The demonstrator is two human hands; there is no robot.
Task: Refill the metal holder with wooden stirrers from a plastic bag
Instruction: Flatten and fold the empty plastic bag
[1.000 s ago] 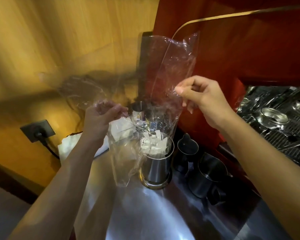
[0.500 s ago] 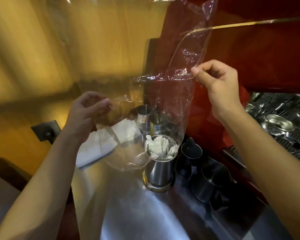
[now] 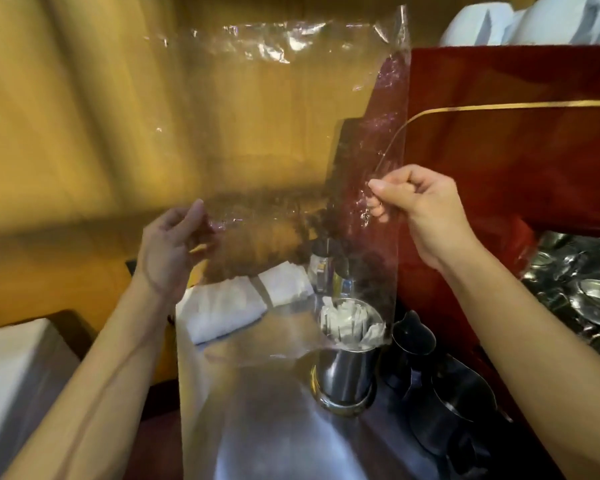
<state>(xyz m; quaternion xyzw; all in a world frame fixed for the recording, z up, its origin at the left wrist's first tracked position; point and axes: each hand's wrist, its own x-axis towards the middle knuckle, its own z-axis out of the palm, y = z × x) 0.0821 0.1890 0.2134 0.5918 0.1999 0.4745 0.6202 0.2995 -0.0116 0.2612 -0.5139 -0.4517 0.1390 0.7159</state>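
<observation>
The plastic bag (image 3: 284,161) now hangs higher and flatter, clear above the metal holder (image 3: 347,372)

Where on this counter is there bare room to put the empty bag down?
The steel counter is bare in front of the folded white cloth and left of the metal holder. It is crowded right of the holder, where dark pitchers stand close together.

Stirrers (image 3: 352,323) paper-wrapped, wood unseen; pitcher (image 3: 465,420) cut by right forearm.
</observation>
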